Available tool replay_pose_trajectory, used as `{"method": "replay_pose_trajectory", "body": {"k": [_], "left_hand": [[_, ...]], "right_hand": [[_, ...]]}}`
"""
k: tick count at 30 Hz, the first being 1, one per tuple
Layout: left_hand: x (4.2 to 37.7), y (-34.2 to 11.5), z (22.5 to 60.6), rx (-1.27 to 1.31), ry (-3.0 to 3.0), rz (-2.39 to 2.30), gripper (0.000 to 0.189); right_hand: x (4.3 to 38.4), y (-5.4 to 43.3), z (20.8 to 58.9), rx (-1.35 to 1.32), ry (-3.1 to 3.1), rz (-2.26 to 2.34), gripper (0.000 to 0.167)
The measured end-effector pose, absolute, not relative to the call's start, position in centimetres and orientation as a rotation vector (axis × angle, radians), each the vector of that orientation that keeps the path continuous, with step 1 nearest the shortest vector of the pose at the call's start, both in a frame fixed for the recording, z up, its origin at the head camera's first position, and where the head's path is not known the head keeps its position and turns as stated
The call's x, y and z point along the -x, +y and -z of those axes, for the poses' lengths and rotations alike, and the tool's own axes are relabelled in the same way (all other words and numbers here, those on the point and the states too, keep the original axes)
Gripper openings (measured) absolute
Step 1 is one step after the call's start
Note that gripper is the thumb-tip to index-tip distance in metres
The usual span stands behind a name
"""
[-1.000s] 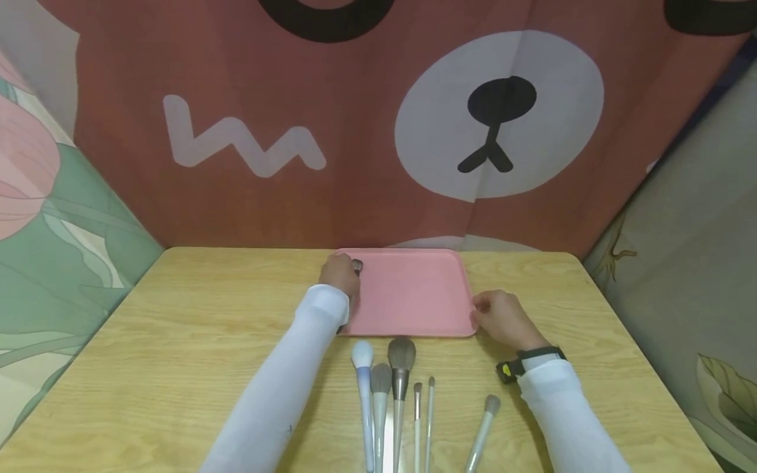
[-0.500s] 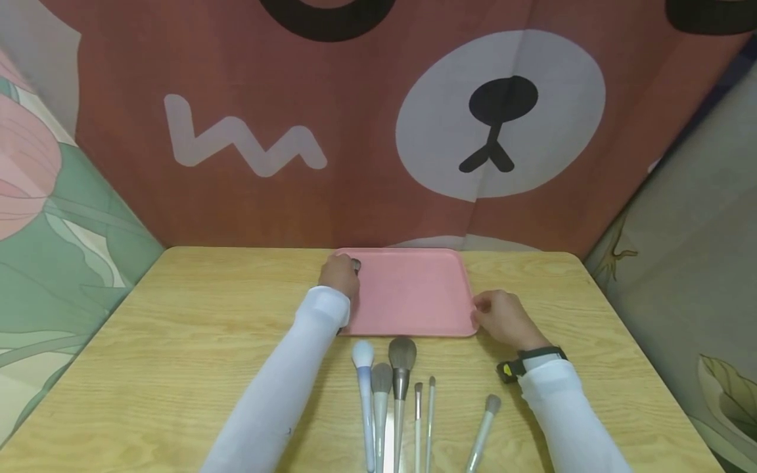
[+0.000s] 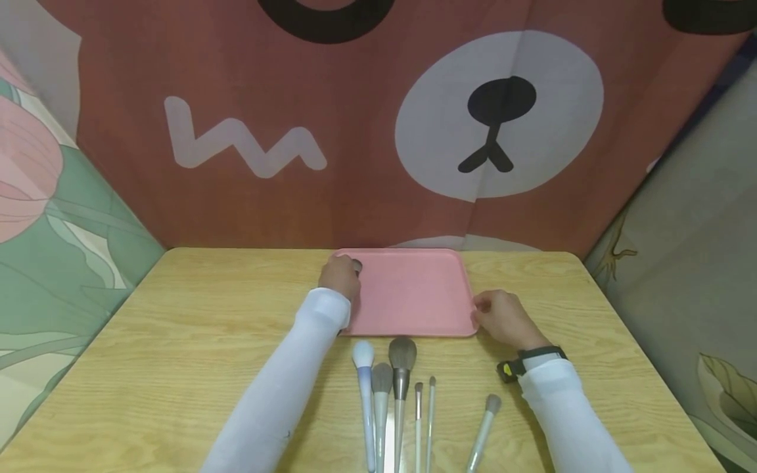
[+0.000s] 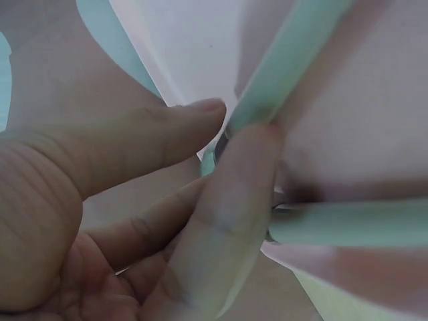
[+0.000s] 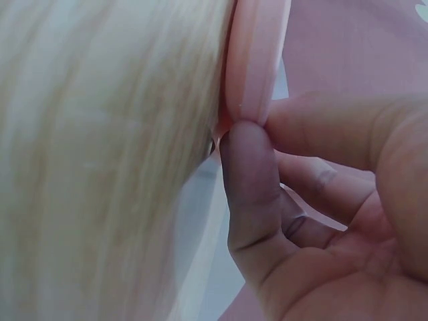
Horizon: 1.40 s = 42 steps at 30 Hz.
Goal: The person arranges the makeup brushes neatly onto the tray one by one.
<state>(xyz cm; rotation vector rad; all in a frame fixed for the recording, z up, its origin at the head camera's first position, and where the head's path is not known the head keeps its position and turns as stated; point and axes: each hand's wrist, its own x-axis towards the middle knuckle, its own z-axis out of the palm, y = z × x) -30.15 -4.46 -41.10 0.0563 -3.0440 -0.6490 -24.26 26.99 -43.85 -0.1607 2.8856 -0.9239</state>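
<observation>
At the left end of the pink tray [image 3: 414, 295], my left hand [image 3: 340, 276] holds a makeup brush. Its pale green handle [image 4: 287, 60] slants up from between thumb and index finger in the left wrist view. A second pale green brush handle [image 4: 354, 224] lies beside those fingers. From above, my hand covers most of this, and only one dark brush head [image 3: 357, 266] shows past it. My right hand [image 3: 505, 318] pinches the tray's right edge, where thumb and finger meet on the pink rim [image 5: 254, 60].
Several makeup brushes lie on the wooden table in front of the tray, among them a blue-handled one [image 3: 363, 381] and a large dark one [image 3: 402, 358]. A separate brush [image 3: 487, 420] lies to the right. A printed cloth [image 3: 355, 210] hangs behind the table.
</observation>
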Motion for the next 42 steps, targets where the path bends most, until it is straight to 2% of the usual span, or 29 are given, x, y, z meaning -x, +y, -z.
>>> {"method": "replay_pose_trajectory", "body": {"k": [23, 29, 35, 39, 42], "left_hand": [[29.9, -4.7, 40.3, -0.003, -3.021, 0.614, 0.012], [28.7, -5.1, 39.8, 0.112, -2.967, 0.642, 0.011], [27.4, -5.6, 39.7, 0.162, -2.948, 0.665, 0.028], [26.0, -5.8, 39.5, 0.14, -2.942, 0.733, 0.01], [24.9, -6.0, 39.3, 0.128, -2.922, 0.768, 0.023]], "right_hand": [[24.2, 26.9, 43.8, 0.158, 2.896, 0.941, 0.032], [24.2, 27.0, 43.9, 0.164, 2.901, 0.94, 0.032], [24.1, 26.9, 44.0, 0.174, 2.898, 0.956, 0.032], [24.1, 27.0, 44.0, 0.19, 2.905, 0.962, 0.032], [24.1, 27.0, 44.0, 0.197, 2.916, 0.965, 0.032]]}}
